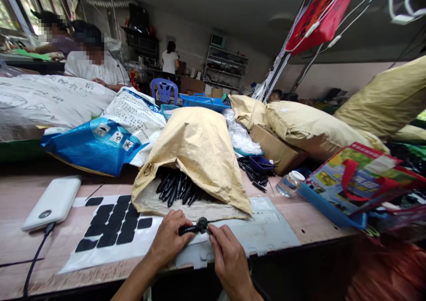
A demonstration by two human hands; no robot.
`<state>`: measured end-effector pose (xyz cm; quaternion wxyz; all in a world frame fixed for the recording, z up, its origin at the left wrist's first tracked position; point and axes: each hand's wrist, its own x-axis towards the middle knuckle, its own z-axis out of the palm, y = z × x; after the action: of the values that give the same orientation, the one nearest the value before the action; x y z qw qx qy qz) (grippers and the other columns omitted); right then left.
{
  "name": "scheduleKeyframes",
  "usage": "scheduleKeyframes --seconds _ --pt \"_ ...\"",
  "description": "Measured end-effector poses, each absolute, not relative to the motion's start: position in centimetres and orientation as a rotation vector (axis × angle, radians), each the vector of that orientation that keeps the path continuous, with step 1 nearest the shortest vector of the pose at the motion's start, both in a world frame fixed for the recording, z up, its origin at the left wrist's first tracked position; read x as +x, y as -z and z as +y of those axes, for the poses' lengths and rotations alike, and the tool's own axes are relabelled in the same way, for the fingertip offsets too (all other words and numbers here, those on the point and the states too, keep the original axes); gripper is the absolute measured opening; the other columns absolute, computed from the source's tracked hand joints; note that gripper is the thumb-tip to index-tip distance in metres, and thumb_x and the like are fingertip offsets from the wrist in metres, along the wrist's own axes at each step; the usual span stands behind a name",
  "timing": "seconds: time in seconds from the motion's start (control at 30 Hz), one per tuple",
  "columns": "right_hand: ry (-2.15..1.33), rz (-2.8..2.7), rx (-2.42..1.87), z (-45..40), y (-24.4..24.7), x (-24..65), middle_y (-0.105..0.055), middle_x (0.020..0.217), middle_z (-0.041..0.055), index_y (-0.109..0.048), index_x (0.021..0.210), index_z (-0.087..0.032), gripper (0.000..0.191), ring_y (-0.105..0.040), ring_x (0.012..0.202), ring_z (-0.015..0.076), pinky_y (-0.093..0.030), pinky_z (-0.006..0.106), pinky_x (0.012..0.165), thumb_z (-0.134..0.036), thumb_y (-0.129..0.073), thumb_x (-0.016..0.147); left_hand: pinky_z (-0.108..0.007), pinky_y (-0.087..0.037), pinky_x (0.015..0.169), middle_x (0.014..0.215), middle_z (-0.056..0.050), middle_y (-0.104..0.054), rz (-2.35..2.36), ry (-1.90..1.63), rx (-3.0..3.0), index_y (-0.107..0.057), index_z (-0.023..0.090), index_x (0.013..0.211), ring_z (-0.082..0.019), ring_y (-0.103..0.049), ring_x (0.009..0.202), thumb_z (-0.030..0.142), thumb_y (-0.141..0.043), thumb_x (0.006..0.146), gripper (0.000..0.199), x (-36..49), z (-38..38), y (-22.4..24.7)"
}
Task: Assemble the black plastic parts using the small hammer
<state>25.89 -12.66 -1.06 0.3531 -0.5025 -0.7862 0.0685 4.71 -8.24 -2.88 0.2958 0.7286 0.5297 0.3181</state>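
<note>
While the left hand [168, 235] grips a black handle [187, 230] in front of the open paper sack [203, 136], the right hand [229, 253] pinches the handle's round end [202, 224], where small, gentle moves should work best.

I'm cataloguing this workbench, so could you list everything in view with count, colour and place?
Table: one, pinkish, foreground
Power bank: one, white, left, black cable attached
Pad sheet: one, white with black pads, left
Mat: one, pale grey, centre
Open sack: one, tan, centre
Pen-like parts: many, black, sack mouth
Bags: several, white, blue, tan, multicolour, red, around
Carton: one, brown, right
Jar: one, clear, right
Chair: one, blue, rear
Shelves: one rack, metallic, rear
People: at least four, rear
Smaller clutter: unclear
Held part: one, black, between hands
Hands: two, bare, front
</note>
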Motion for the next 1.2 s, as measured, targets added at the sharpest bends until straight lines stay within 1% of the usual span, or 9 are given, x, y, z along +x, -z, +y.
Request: scheduleKeyframes --seconds 0.2,0.3,0.47,0.63,0.77,0.9,1.03,1.13,1.2 --pt "-0.026 -2.046 -1.364 -10.8 1.3 27.1 -0.065 0.096 0.0056 -0.064 0.128 -0.026 0.033 -0.064 0.088 0.0196 -0.052 0.030 0.077 -0.018 -0.045 0.101 -0.041 -0.042 0.092 0.087 -0.005 -0.065 1.419 -0.843 1.923 -0.078 0.023 0.086 -0.025 -0.056 0.095 0.023 -0.071 0.080 0.009 4.8 -8.1 2.9" --pt "0.175 -2.086 -1.441 -9.1 1.9 28.2 -0.063 0.087 0.0051 -0.068 0.123 -0.025 0.032 -0.060 0.083 0.0198 -0.046 0.030 0.074 -0.016 -0.047 0.100 -0.041 -0.044 0.092 0.088 -0.005 -0.065 1.416 -0.840 1.934 -0.077 0.023 0.087 -0.026 -0.057 0.096 0.025 -0.071 0.080 0.009 4.5 -8.0 2.6" --pt "0.280 -2.067 -1.530 -7.7 3.3 29.3 -0.061 0.087 0.0054 -0.071 0.118 -0.026 0.028 -0.054 0.085 0.0210 -0.039 0.033 0.075 -0.018 -0.053 0.098 -0.036 -0.047 0.086 0.096 -0.007 -0.069 1.217 -0.842 1.993 -0.073 0.025 0.102 -0.024 -0.061 0.095 0.032 -0.066 0.090 0.017 4.3 -11.1 1.0" --pt "0.229 -2.044 -1.574 -7.9 3.4 29.1 -0.060 0.089 0.0054 -0.071 0.119 -0.027 0.028 -0.052 0.086 0.0210 -0.037 0.033 0.076 -0.020 -0.054 0.098 -0.030 -0.049 0.077 0.094 -0.005 -0.074 1.075 -0.431 2.000 -0.072 0.029 0.109 -0.022 -0.069 0.087 0.037 -0.063 0.089 0.023 5.3 -16.8 2.8" --pt "0.217 -2.045 -1.599 -8.0 3.1 29.0 -0.060 0.090 0.0057 -0.071 0.119 -0.027 0.027 -0.051 0.086 0.0214 -0.037 0.033 0.076 -0.022 -0.054 0.099 -0.035 -0.052 0.086 0.103 -0.008 -0.075 1.431 -0.111 1.911 -0.073 0.029 0.105 -0.029 -0.070 0.101 0.031 -0.061 0.084 0.024 5.5 -18.7 6.8" --pt "0.205 -2.046 -1.613 -8.1 3.1 29.0 -0.060 0.092 0.0062 -0.070 0.121 -0.028 0.027 -0.051 0.087 0.0220 -0.037 0.034 0.077 -0.024 -0.054 0.099 -0.041 -0.050 0.097 0.119 -0.010 -0.073 1.549 -0.020 1.824 -0.070 0.029 0.120 -0.031 -0.067 0.116 0.028 -0.058 0.086 0.036 5.2 -18.5 8.5" --pt "0.197 -2.041 -1.623 -8.1 3.2 29.0 -0.060 0.092 0.0063 -0.070 0.121 -0.028 0.027 -0.051 0.088 0.0224 -0.037 0.034 0.077 -0.024 -0.055 0.099 -0.041 -0.051 0.097 0.117 -0.010 -0.073 1.389 -0.065 1.854 -0.071 0.029 0.122 -0.031 -0.067 0.111 0.034 -0.062 0.085 0.038 5.4 -18.2 5.4" --pt "0.192 -2.039 -1.622 -8.2 3.1 28.9 -0.059 0.091 0.0063 -0.070 0.121 -0.027 0.027 -0.051 0.088 0.0226 -0.038 0.034 0.078 -0.024 -0.054 0.099 -0.033 -0.054 0.085 0.111 -0.006 -0.075 1.080 -0.297 1.811 -0.073 0.035 0.120 -0.025 -0.069 0.097 0.045 -0.067 0.087 0.035 5.8 -17.6 -0.4" --pt "0.182 -2.038 -1.625 -8.2 3.0 28.9 -0.059 0.091 0.0063 -0.070 0.122 -0.027 0.028 -0.052 0.089 0.0227 -0.038 0.034 0.079 -0.023 -0.054 0.099 -0.031 -0.056 0.074 0.097 -0.004 -0.076 0.892 -0.553 1.669 -0.066 0.037 0.132 -0.022 -0.069 0.084 0.052 -0.070 0.087 0.048 6.1 -16.8 -5.3"
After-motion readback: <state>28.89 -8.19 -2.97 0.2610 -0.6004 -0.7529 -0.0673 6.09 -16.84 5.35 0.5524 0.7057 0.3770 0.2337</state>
